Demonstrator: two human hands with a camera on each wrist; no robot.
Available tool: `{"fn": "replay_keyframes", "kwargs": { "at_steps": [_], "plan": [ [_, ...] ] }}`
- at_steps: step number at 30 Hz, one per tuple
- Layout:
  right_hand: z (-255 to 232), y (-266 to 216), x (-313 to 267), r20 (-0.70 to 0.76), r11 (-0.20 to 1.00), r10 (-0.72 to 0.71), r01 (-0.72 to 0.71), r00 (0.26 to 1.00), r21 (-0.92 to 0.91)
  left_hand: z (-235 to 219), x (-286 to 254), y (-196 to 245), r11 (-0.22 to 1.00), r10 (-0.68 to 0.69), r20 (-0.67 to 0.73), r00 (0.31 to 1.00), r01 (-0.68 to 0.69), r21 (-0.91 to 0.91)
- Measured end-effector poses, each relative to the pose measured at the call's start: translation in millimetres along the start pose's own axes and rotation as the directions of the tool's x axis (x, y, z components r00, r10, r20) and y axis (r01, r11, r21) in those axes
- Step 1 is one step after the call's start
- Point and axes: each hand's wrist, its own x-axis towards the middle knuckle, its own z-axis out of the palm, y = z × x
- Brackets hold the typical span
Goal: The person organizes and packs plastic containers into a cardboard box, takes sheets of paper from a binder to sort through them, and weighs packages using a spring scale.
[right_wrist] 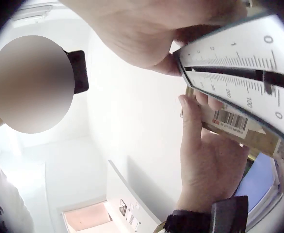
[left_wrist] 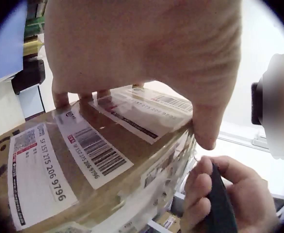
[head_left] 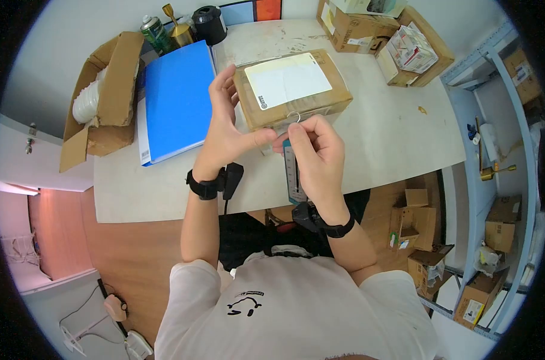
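Head: left hand [head_left: 227, 127] wide around box [head_left: 339, 91], right hand [head_left: 321, 159] tight around scale [head_left: 291, 174].

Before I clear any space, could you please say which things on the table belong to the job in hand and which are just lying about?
Job in hand:
labelled box, gripped by the left hand
scale, held in the right hand
metal hook

Seemingly just lying about:
blue folder
open carton
green can
black container
boxes at far right
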Motion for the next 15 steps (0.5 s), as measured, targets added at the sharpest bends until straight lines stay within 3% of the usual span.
{"fn": "replay_keyframes", "kwargs": {
  "at_steps": [1,3,8,11,14,15],
  "plan": [
    [-0.3,-1.2,-0.4,-0.001,1.0,0.007,-0.007,1.0,-0.007,2.7,-4.0,-2.5,1.0,0.0,-0.001,1.0,0.0,-0.002],
    [-2.5,0.0,-1.6,-0.001,1.0,-0.009,0.009,1.0,-0.029,7.9,-11.2,-5.9,0.984,0.087,-0.095,0.992,-0.07,0.164],
    [-13.8,-7.1,-2.2,0.0,0.999,0.013,-0.013,1.0,-0.048,29.4,-30.1,5.8,0.956,0.102,-0.23,0.968,-0.031,0.292],
    [-25.5,-11.8,-0.7,0.113,0.992,0.07,-0.058,0.991,-0.109,37.4,-40.4,9.3,0.921,0.16,-0.294,0.942,-0.035,0.388],
    [-35.7,-14.5,-1.4,0.225,0.991,0.136,-0.13,0.965,-0.042,41.2,-49.7,6.7,0.886,0.249,-0.324,0.913,-0.08,0.457],
    [-42.1,-19.1,-1.7,0.306,0.976,0.211,-0.22,0.928,-0.007,44.5,-52.5,5.8,0.869,0.293,-0.331,0.897,-0.106,0.484]
  ]
}}
